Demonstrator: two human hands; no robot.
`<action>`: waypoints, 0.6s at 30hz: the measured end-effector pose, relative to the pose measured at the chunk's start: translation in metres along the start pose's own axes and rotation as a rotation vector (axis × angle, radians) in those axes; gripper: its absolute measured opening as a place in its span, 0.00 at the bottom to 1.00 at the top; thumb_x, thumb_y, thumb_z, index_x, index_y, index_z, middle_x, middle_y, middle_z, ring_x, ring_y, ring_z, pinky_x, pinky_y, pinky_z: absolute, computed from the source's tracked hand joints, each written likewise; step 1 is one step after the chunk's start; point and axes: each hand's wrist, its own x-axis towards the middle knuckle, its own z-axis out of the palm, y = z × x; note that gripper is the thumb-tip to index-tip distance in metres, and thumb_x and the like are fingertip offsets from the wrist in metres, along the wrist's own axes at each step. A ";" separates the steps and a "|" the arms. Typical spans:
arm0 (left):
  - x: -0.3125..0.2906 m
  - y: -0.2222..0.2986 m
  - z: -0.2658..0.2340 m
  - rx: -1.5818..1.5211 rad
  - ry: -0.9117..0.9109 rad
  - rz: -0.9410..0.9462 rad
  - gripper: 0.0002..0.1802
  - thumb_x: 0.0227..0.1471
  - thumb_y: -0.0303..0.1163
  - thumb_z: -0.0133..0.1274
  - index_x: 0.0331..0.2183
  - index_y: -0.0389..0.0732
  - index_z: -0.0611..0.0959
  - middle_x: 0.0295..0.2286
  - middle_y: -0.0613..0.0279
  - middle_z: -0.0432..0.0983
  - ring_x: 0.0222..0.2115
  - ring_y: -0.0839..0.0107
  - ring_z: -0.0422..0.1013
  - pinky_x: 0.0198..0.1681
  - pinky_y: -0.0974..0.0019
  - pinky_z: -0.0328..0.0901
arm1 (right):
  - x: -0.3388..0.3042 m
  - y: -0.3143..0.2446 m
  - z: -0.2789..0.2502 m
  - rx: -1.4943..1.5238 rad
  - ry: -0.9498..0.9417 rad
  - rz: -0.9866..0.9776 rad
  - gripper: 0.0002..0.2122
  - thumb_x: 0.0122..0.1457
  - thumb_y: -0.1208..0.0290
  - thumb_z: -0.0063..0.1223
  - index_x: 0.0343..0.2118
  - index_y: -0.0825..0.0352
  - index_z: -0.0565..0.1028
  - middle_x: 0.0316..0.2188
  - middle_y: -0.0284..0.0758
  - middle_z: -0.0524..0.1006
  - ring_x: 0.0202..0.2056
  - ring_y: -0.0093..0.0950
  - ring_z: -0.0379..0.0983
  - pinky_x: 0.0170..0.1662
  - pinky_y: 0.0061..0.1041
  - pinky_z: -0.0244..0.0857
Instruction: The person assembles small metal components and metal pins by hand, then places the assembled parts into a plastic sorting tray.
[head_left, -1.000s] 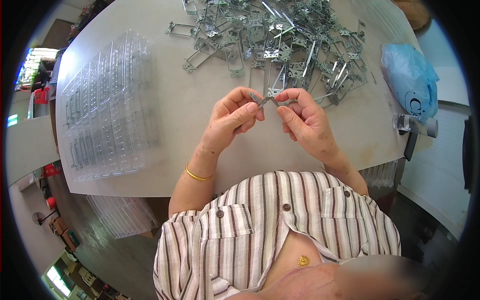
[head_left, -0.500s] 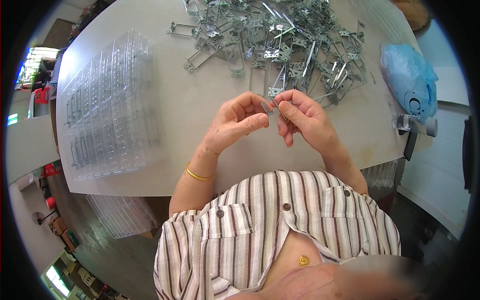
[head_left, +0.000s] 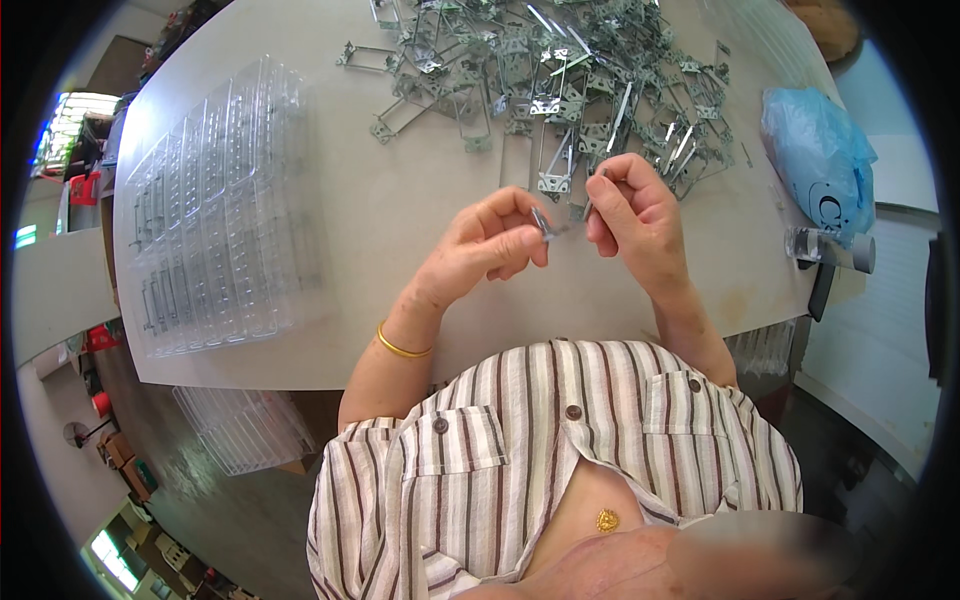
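Between the thumb and fingers of my left hand (head_left: 478, 243) is a small shiny metal bracket (head_left: 541, 222); most of it is hidden by the fingers. My right hand (head_left: 643, 222), a little apart to the right, pinches a thin metal piece (head_left: 590, 203) that shows edge-on, close to the near side of a heap. That heap of metal frame brackets (head_left: 560, 75), slim bars with punched end plates, spreads over the far part of the table. One loose frame bracket (head_left: 553, 183) lies at the heap's near edge, just beyond my hands.
A stack of clear plastic trays (head_left: 225, 230), holding rows of metal brackets, stands on the left of the white table (head_left: 400, 350). At the right edge are a blue plastic bag (head_left: 815, 150) and a clear bottle (head_left: 830, 248) on its side. More clear trays (head_left: 243, 430) sit below the table.
My hands have moved apart. The right hand went up and to the right with its metal piece, while the left hand stayed almost in place, holding its bracket.
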 end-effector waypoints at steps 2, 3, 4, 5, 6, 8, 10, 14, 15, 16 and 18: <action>0.001 0.000 0.000 -0.076 0.039 0.026 0.15 0.60 0.38 0.54 0.42 0.38 0.74 0.27 0.60 0.76 0.18 0.80 0.63 0.19 0.78 0.53 | -0.005 -0.002 0.002 0.058 0.010 -0.018 0.06 0.66 0.70 0.51 0.37 0.66 0.69 0.23 0.29 0.77 0.22 0.13 0.70 0.22 0.13 0.61; 0.002 0.001 0.000 -0.153 0.077 0.051 0.12 0.61 0.37 0.52 0.42 0.39 0.74 0.26 0.60 0.76 0.16 0.81 0.62 0.18 0.78 0.53 | -0.008 -0.001 0.004 0.059 0.018 -0.098 0.05 0.65 0.73 0.52 0.38 0.67 0.69 0.25 0.30 0.78 0.23 0.14 0.72 0.24 0.13 0.64; 0.002 0.001 0.000 -0.152 0.075 0.052 0.12 0.61 0.37 0.52 0.42 0.39 0.74 0.26 0.60 0.76 0.16 0.81 0.62 0.18 0.78 0.53 | -0.010 0.001 0.007 0.061 0.024 -0.177 0.05 0.64 0.75 0.53 0.38 0.67 0.69 0.27 0.31 0.79 0.24 0.15 0.74 0.25 0.13 0.67; 0.002 0.000 -0.002 -0.197 0.070 0.056 0.13 0.61 0.36 0.52 0.42 0.39 0.74 0.26 0.59 0.76 0.17 0.81 0.63 0.18 0.78 0.54 | -0.012 0.003 0.009 0.061 0.023 -0.178 0.05 0.64 0.75 0.53 0.38 0.67 0.69 0.27 0.31 0.79 0.24 0.15 0.74 0.25 0.13 0.67; 0.002 -0.001 -0.003 -0.242 0.065 0.061 0.13 0.61 0.36 0.52 0.43 0.39 0.74 0.27 0.59 0.76 0.17 0.80 0.64 0.18 0.78 0.56 | -0.013 0.005 0.011 0.050 0.003 -0.220 0.05 0.63 0.77 0.53 0.38 0.67 0.70 0.28 0.32 0.80 0.26 0.16 0.75 0.28 0.14 0.69; 0.002 0.001 -0.002 -0.237 0.066 0.061 0.14 0.61 0.36 0.52 0.44 0.38 0.73 0.27 0.59 0.76 0.17 0.79 0.65 0.18 0.78 0.56 | -0.014 0.009 0.015 0.039 -0.017 -0.263 0.05 0.62 0.79 0.54 0.38 0.67 0.70 0.30 0.33 0.80 0.28 0.18 0.77 0.30 0.14 0.71; 0.003 0.001 -0.001 -0.232 0.065 0.061 0.14 0.61 0.36 0.52 0.44 0.38 0.73 0.27 0.59 0.76 0.17 0.79 0.66 0.19 0.78 0.57 | -0.014 0.013 0.019 -0.084 0.020 -0.333 0.04 0.62 0.80 0.54 0.38 0.68 0.71 0.31 0.33 0.80 0.29 0.19 0.78 0.31 0.16 0.73; 0.003 -0.004 -0.003 -0.196 0.045 0.096 0.17 0.61 0.38 0.52 0.45 0.37 0.72 0.29 0.56 0.77 0.18 0.76 0.69 0.19 0.76 0.60 | -0.012 0.023 0.020 -0.160 0.064 -0.434 0.05 0.61 0.80 0.56 0.37 0.69 0.72 0.31 0.33 0.80 0.29 0.19 0.78 0.30 0.17 0.74; 0.003 -0.005 -0.003 -0.181 0.044 0.106 0.19 0.61 0.40 0.52 0.46 0.37 0.71 0.29 0.55 0.78 0.17 0.74 0.69 0.19 0.75 0.60 | -0.010 0.026 0.019 -0.252 0.076 -0.532 0.05 0.60 0.80 0.57 0.36 0.69 0.72 0.30 0.34 0.80 0.28 0.19 0.78 0.30 0.18 0.74; 0.003 -0.004 -0.003 -0.181 0.043 0.107 0.19 0.61 0.40 0.52 0.46 0.37 0.71 0.29 0.55 0.78 0.17 0.74 0.69 0.19 0.75 0.60 | -0.009 0.028 0.018 -0.344 0.087 -0.630 0.05 0.59 0.80 0.58 0.36 0.69 0.72 0.30 0.35 0.80 0.28 0.20 0.79 0.29 0.18 0.74; 0.002 -0.001 -0.003 -0.183 0.041 0.097 0.21 0.57 0.37 0.58 0.47 0.36 0.72 0.29 0.57 0.76 0.21 0.75 0.70 0.23 0.73 0.64 | -0.009 0.024 0.016 -0.443 0.092 -0.675 0.06 0.58 0.80 0.58 0.35 0.69 0.72 0.28 0.35 0.80 0.26 0.20 0.79 0.28 0.18 0.73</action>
